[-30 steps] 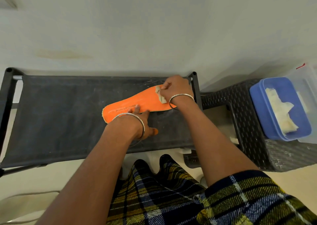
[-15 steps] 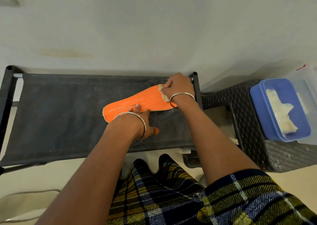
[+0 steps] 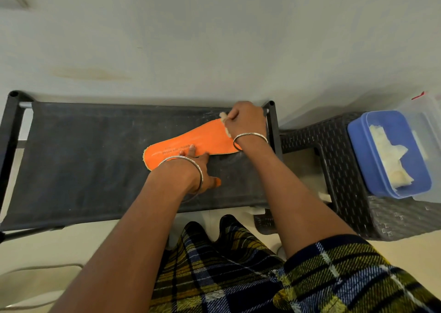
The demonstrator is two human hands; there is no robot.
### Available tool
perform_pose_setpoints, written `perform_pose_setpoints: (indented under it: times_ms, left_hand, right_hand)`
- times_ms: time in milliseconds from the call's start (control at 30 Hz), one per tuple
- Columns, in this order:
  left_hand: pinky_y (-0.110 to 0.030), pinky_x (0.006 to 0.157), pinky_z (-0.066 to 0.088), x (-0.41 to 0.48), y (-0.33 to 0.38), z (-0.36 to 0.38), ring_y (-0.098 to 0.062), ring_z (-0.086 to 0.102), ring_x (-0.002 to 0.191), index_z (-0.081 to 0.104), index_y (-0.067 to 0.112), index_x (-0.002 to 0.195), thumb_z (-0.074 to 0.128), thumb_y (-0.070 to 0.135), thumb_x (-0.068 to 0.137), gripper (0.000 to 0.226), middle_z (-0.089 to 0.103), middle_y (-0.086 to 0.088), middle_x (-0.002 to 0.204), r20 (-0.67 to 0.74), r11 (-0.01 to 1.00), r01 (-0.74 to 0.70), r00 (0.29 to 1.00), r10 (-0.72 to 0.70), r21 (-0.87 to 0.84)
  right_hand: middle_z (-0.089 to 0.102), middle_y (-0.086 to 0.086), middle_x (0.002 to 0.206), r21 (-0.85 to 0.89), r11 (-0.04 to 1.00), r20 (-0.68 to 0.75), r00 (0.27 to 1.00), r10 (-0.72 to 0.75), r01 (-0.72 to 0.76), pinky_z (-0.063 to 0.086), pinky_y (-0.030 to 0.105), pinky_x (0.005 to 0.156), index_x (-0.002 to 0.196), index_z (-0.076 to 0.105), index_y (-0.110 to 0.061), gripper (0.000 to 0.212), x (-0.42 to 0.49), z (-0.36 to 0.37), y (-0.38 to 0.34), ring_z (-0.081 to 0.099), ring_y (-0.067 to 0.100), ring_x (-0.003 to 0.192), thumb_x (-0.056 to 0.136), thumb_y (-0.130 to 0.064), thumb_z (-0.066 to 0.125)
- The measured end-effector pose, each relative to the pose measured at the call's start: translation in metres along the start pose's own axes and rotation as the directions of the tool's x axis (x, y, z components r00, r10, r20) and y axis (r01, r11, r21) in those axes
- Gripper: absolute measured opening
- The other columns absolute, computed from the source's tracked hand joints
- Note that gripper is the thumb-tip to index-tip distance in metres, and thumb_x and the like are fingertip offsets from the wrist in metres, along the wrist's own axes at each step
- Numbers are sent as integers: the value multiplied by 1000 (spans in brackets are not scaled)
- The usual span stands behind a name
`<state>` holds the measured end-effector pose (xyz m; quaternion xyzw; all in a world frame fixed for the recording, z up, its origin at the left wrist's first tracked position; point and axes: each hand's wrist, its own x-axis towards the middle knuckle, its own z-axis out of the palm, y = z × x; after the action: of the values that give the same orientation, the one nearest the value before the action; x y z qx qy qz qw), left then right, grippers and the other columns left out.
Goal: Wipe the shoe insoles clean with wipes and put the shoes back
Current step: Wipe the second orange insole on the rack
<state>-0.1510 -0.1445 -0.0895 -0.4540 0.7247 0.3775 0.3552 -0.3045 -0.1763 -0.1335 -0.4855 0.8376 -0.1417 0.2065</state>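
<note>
An orange insole (image 3: 191, 143) lies flat on the black fabric top of a shoe rack (image 3: 78, 155), its toe end pointing right. My left hand (image 3: 198, 167) presses down on the insole's near edge with straight fingers. My right hand (image 3: 243, 119) grips a crumpled pale wipe (image 3: 223, 117) against the insole's far right end; most of the wipe is hidden under the fingers. No shoe is in view.
A black woven stool (image 3: 338, 160) stands right of the rack. On it sits a blue lid (image 3: 362, 155) holding used pale wipes (image 3: 389, 155), beside a clear plastic box (image 3: 427, 126). A pale wall runs behind the rack. My checked clothing fills the bottom.
My right hand has slid the wipe further right and away along the insole, up to its toe end. The left hand has stayed put on the insole.
</note>
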Motion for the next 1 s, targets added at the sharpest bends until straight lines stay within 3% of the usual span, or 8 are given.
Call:
perform_pose_setpoints:
  times_ms: [133, 333, 533, 600, 667, 800, 867, 1000]
  left_hand:
    - [-50, 120, 11, -2, 2, 0, -34, -6, 149, -7, 26, 155, 45, 52, 97, 82, -21, -7, 160, -3, 1000, 4, 1000, -4, 4]
    - [-51, 118, 10, -1, 4, 0, -35, -6, 149, -5, 28, 155, 46, 51, 97, 80, -20, -7, 160, -17, 1000, -6, 1000, 5, -27]
    - [-51, 119, 11, -2, 3, -2, -35, -6, 149, -8, 26, 154, 45, 52, 97, 82, -22, -7, 160, 14, 1000, 3, 1000, -3, -3]
    - [-51, 119, 11, -2, 3, -2, -35, -6, 149, -8, 26, 154, 44, 52, 97, 82, -22, -7, 160, 13, 1000, 4, 1000, -4, 2]
    - [-51, 119, 12, -1, 3, 0, -35, -5, 149, -7, 26, 154, 45, 53, 97, 82, -21, -8, 160, -2, 1000, 4, 1000, -4, 4]
    - [-52, 119, 10, 0, 2, 0, -35, -6, 148, -9, 28, 154, 44, 53, 97, 83, -21, -8, 160, -9, 1000, 0, 1000, 0, 1]
    - [-51, 119, 11, 0, 1, 0, -34, -6, 149, -8, 27, 154, 44, 53, 97, 82, -20, -7, 160, -3, 1000, -1, 1000, 1, 7]
    - [-52, 119, 11, 0, 0, -1, -34, -6, 149, -7, 26, 155, 44, 53, 97, 81, -21, -7, 160, 10, 1000, 0, 1000, -1, 21]
  right_hand:
    - [70, 10, 96, -59, 998, -50, 998, 22, -25, 53, 36, 73, 92, 67, -9, 13, 1, -3, 4, 66, 31, 91, 92, -22, 63]
    - [73, 5, 86, 57, 984, 162, 971, -175, 168, 53, 37, 80, 81, 71, -14, 5, -14, 12, -23, 67, 29, 90, 84, -18, 72]
    - [73, 5, 96, -50, 998, 2, 999, 46, -46, 50, 31, 75, 88, 72, -17, 15, -2, -12, 6, 67, 27, 94, 89, -32, 69]
    - [71, 8, 99, -85, 995, -5, 998, 58, -58, 50, 33, 75, 93, 70, -14, 20, -1, -11, 6, 66, 30, 96, 90, -34, 67]
    - [72, 11, 99, -67, 998, 66, 998, 20, -15, 54, 36, 80, 91, 72, -11, 23, -3, -5, -4, 67, 33, 95, 89, -33, 69]
    - [75, 2, 88, -65, 989, 328, 939, -104, 132, 56, 34, 81, 79, 75, -13, 6, -13, 2, -22, 68, 24, 89, 79, -15, 70]
    - [75, 2, 91, -116, 989, 349, 936, -44, 89, 56, 33, 82, 84, 77, -13, 12, -6, -3, -16, 68, 21, 89, 78, -23, 74]
    - [69, 10, 111, -251, 959, 237, 953, 189, -128, 55, 34, 82, 106, 69, -11, 38, 5, -14, 5, 66, 30, 102, 80, -38, 74]
